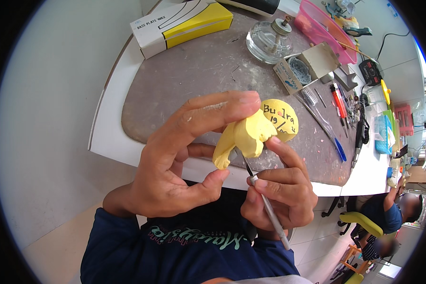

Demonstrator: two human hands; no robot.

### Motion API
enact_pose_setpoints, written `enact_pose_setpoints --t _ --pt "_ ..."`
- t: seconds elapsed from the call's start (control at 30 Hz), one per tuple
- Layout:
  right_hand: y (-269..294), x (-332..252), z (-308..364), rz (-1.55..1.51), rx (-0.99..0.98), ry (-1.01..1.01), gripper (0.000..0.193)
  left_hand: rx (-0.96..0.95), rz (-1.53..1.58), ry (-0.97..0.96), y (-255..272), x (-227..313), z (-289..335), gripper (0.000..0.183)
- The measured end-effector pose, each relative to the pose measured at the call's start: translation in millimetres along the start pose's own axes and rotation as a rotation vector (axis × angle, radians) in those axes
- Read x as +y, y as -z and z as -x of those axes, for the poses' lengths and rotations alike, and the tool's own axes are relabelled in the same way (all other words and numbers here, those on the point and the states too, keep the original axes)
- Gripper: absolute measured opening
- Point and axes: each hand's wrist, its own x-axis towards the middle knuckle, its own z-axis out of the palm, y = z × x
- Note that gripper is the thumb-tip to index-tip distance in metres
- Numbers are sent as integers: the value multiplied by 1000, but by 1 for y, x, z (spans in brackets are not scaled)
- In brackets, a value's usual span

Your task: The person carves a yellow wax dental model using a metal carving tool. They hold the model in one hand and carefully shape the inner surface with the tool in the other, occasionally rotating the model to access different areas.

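Note:
My left hand (175,156) grips a yellow plaster dental cast (247,133) between its thumb and fingers, raised over the near edge of the bench. In my right hand (286,194) is a scalpel (271,213) with a slim metal handle, held like a pen. Its narrow dark blade points up to the underside of the cast; whether it touches is hard to tell. My right index fingertip rests against the cast's right side. Just behind the cast shows a round yellow plaster piece (283,124) with handwriting on it, partly hidden by the cast.
A grey mat (175,85) covers the white bench. Behind stand a yellow-and-white box (182,28), a glass spirit burner (269,41), an opened small carton (288,78) and a pink basket (312,19). A toothbrush (324,120) and a red pen-like tool (338,100) lie right. Other people sit far right.

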Motion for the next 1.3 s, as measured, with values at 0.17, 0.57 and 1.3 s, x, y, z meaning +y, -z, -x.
enact_pose_setpoints --t 0.17,0.57,1.3 --pt "0 0 1 13 -4 5 23 -10 -23 -24 1 -2 0 77" --pt "1 0 2 -30 2 -17 25 -48 -74 -88 3 -3 -3 72" --pt "0 -1 2 -7 24 -10 23 -51 -63 -93 2 -3 -3 71"
